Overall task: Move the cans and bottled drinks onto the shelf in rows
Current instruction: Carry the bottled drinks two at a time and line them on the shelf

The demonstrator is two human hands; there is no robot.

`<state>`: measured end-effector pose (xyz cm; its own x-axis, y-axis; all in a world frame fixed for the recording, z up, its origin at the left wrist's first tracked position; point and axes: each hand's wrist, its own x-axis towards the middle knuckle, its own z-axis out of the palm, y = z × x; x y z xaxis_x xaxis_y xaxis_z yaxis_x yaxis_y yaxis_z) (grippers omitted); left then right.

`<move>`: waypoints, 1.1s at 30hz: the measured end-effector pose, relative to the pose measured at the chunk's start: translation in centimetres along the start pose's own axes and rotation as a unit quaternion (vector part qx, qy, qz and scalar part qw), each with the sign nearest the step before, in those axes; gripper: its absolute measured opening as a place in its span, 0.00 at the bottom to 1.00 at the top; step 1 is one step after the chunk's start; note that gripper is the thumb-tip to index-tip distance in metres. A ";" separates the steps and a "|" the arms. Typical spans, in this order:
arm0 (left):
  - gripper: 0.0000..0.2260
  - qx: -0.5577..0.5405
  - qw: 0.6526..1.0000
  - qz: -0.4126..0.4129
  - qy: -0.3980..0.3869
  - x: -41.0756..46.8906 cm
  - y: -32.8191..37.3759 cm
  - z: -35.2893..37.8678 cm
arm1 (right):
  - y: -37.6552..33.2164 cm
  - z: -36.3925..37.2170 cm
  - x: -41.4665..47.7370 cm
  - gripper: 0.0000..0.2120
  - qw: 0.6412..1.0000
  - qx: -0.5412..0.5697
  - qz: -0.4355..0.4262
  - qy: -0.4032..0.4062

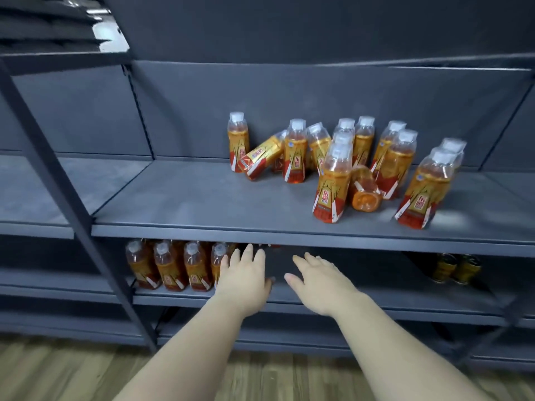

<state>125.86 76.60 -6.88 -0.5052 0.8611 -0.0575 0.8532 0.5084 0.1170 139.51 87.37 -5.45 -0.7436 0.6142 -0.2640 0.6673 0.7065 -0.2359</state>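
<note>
The left hand [246,279] and right hand [321,282] reach out with fingers spread, both empty. At one o'clock, glossy plastic bottles [333,180] crowd the matte grey shelf [188,198], some toppled.

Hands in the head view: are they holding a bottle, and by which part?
Nothing is held. The left hand and right hand are both open, fingers spread, extended toward the lower shelf.
</note>
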 end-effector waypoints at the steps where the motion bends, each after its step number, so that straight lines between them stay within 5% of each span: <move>1: 0.28 0.001 1.000 -0.002 0.008 -0.2 0.0 -0.6 | -0.3 -0.6 -0.3 0.30 1.000 -0.001 -0.002 0.002; 21: 0.25 0.011 0.996 -0.046 0.078 -1.0 -2.0 -10.4 | -4.8 -9.5 -1.2 0.30 0.995 -0.034 -0.055 0.072; 33: 0.24 0.002 0.997 -0.051 0.063 6.5 -6.3 -11.0 | -6.7 -11.0 6.9 0.30 0.995 -0.040 -0.057 0.068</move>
<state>115.78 78.93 2.88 -0.6017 0.7967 0.0569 0.7967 0.5938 0.1124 129.45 90.75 4.61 -0.8168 0.5666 -0.1085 0.5766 0.7967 -0.1809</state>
